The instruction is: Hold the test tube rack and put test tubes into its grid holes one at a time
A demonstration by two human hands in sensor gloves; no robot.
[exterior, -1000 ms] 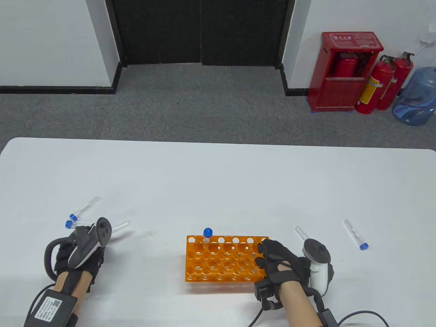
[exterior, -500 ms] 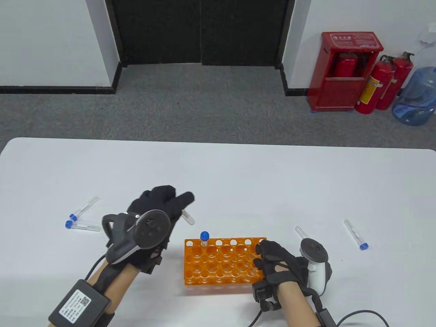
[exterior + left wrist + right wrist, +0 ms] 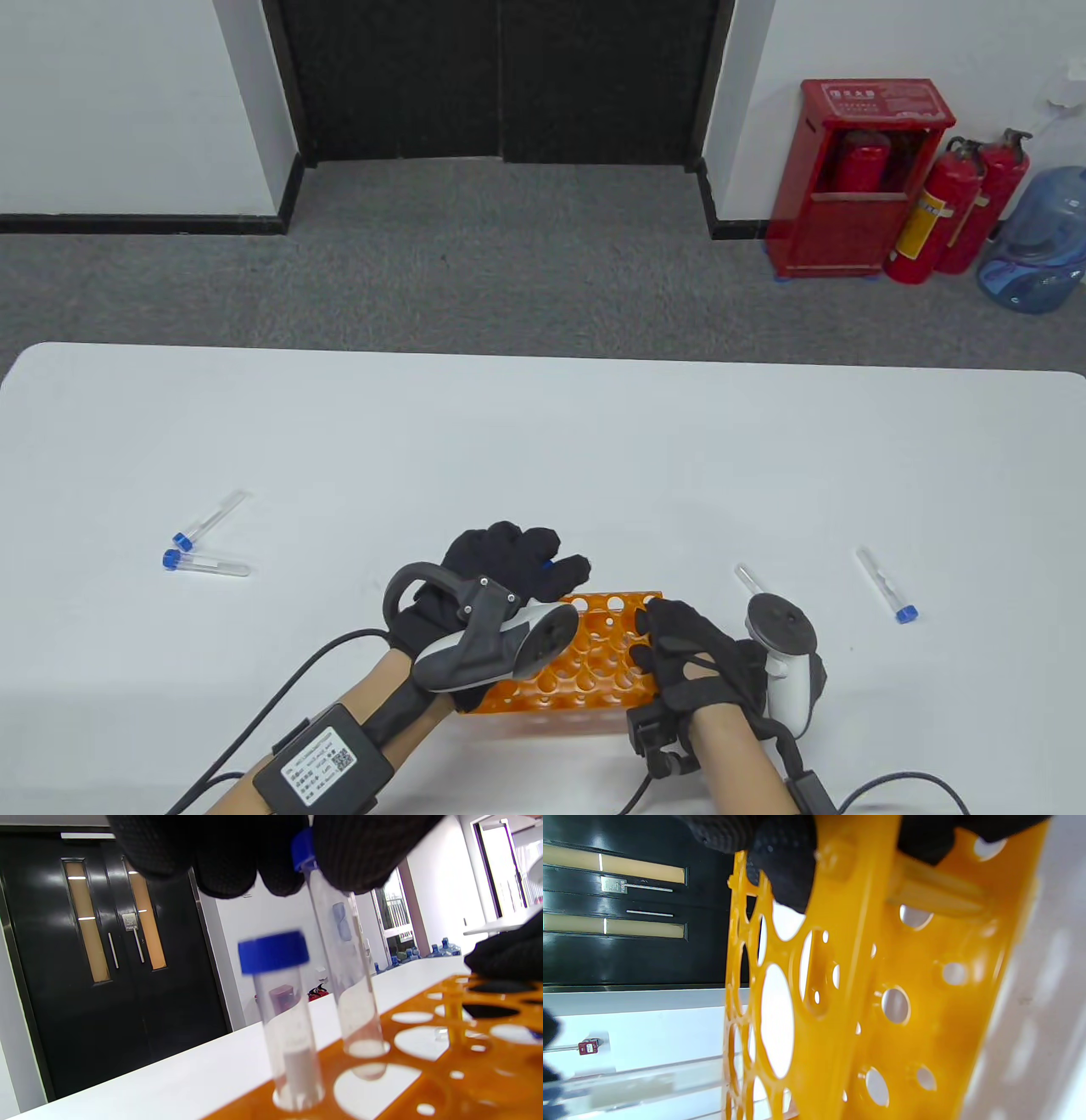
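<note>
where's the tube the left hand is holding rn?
Left wrist view: the held tube hangs from the left hand, its tip at a hole in the orange rack, right beside the seated tube. In the table view the hand hides it.

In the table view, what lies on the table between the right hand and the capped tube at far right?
One clear test tube lies just beyond the right hand; between it and the blue-capped tube the white table is bare.
</note>
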